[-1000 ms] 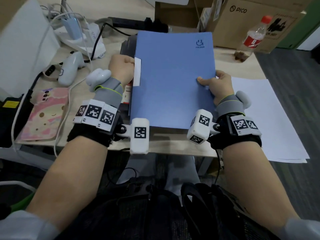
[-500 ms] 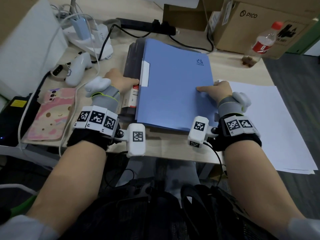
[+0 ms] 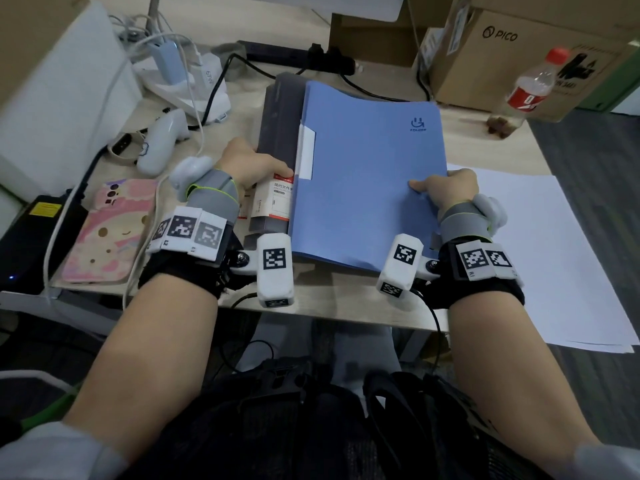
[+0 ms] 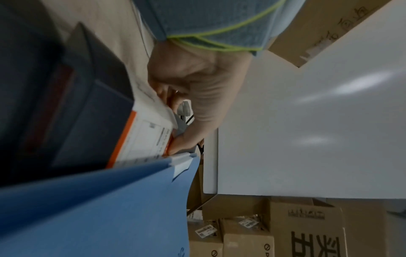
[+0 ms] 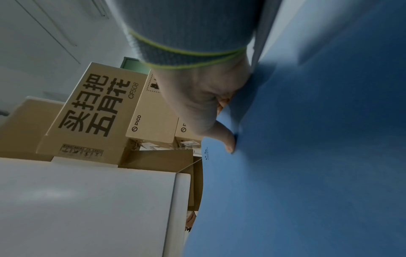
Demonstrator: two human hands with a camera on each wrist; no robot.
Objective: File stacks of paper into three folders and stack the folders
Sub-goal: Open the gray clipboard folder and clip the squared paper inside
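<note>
Blue folder (image 3: 367, 181) sits between my hands, long axis running away from me, spine on the left. It's on the grey folder (image 3: 277, 133). My right hand (image 3: 446, 192) pinches its right edge; my left hand (image 3: 249, 164) grips the grey one's edge.

Two folders lie stacked at the centre of the worktop (image 3: 478, 147): one blue folder (image 3: 367, 188) on top and one dark grey folder (image 3: 277, 133) under it, showing along its nine o'clock edge. One stack of white paper (image 3: 561, 258) sits at three o'clock. One drinks bottle (image 3: 530, 88) and one brown carton (image 3: 512, 39) stand at one o'clock. One pink phone case (image 3: 110, 233) and one white handheld controller (image 3: 159, 140) lie at nine o'clock. Two hands are in view, the left hand (image 3: 249, 164) and the right hand (image 3: 450, 188).
</note>
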